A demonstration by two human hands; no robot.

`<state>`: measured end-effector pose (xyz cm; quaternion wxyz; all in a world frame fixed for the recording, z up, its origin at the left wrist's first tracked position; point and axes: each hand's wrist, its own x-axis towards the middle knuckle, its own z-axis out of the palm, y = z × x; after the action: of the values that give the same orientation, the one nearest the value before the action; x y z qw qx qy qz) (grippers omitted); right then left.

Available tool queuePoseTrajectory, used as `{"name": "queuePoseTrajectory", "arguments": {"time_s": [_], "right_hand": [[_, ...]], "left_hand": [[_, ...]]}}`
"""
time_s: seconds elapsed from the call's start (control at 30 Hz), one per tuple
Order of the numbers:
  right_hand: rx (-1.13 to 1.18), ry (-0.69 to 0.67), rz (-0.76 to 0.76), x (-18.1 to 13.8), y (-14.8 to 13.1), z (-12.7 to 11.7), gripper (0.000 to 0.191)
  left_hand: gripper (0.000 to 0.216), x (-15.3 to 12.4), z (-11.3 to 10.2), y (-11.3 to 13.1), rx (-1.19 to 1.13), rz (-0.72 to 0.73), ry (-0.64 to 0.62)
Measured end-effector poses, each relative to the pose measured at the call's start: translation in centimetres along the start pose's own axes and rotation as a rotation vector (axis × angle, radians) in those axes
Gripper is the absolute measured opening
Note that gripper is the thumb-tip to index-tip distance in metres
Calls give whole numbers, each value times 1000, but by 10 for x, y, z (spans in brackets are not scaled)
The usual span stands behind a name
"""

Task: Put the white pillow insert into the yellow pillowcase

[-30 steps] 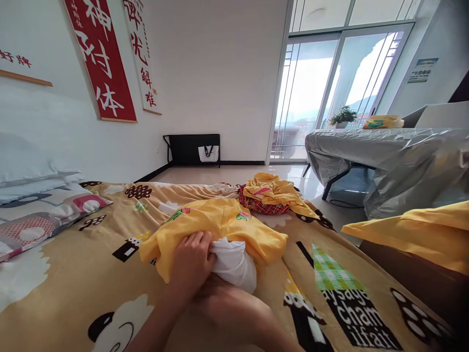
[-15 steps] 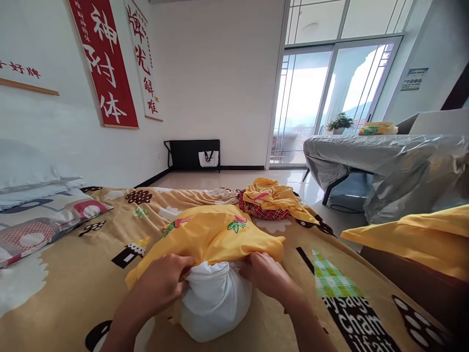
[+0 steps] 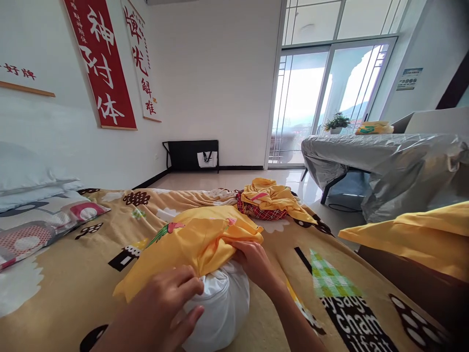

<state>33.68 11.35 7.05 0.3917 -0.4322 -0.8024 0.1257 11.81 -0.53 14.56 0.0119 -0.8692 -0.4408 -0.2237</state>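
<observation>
A white pillow (image 3: 220, 308) lies on the patterned tan blanket (image 3: 73, 274), partly inside a yellow pillowcase (image 3: 190, 239) printed with green and pink shapes. My left hand (image 3: 161, 308) rests on the pillow's near left side with fingers partly curled on the white fabric and the pillowcase's edge. My right hand (image 3: 254, 264) pinches the pillowcase's right edge beside the pillow.
A heap of yellow and red plaid cloth (image 3: 271, 200) lies at the bed's far end. Pillows (image 3: 32, 210) sit at the left. A yellow cushion (image 3: 414, 239) is at the right. A plastic-covered table (image 3: 384, 156) stands by the glass doors.
Both hands have drawn the yellow pillowcase toward me over the white pillow. My left hand has slid nearer along the pillow; my right hand has bunched the case's right edge inward.
</observation>
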Motion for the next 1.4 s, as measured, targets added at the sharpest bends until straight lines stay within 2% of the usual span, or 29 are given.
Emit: {"name": "queuePoseTrajectory", "arguments": {"time_s": [0.1,0.17,0.23,0.33,0.4,0.5,0.53,0.6,0.63,0.7,0.77,0.83,0.9,0.97,1.03,1.13,1.2,1.27,1.33,1.4], "right_hand": [[147,90,-139,-2,-14,-3,24],[197,97,-226,-4,-26,-4,23],[203,88,-296,-5,-36,-1,23],[165,97,-326,-3,-43,5,23],[123,146,-280,-3,-47,4,23],[-23,210,-139,-13,-56,-4,20],[-109,160,-81,-19,-60,-8,17],[-303,-64,30,-31,-69,-11,10],[-387,-195,76,-36,-72,-9,16],[-453,-393,95,-40,-77,1,41],[-371,-431,60,-39,-79,20,62],[-222,-367,15,-36,-78,46,78],[-101,-289,-3,-35,-76,73,93],[-19,-255,-33,-37,-73,100,99],[55,-173,-55,-41,-69,123,93],[144,151,-76,-42,-63,140,66],[160,334,-112,-39,-57,139,46],[152,398,-172,-34,-49,128,36],[102,433,-223,-27,-43,110,32],[-16,549,-238,-17,-42,83,29]], "left_hand": [[26,11,15,18,73,202,318],[35,21,29,21,173,244,393],[42,31,43,14,269,202,382],[42,42,56,-10,280,20,318],[34,47,59,-28,211,-84,246],[23,51,58,-45,99,-155,160],[22,51,57,-47,66,-171,155],[21,51,55,-49,23,-216,172],[20,51,54,-48,14,-236,187],[18,49,54,-47,24,-258,232],[18,47,52,-48,90,-237,300],[18,43,47,-50,220,-143,401],[20,38,37,-51,377,15,512],[19,33,25,-48,484,159,599],[15,30,17,-42,496,245,601],[14,30,18,-31,443,296,546],[18,33,26,-25,444,282,528],[25,39,36,-19,440,257,522],[28,46,40,-12,410,243,532],[27,53,35,-1,384,240,599]]}}
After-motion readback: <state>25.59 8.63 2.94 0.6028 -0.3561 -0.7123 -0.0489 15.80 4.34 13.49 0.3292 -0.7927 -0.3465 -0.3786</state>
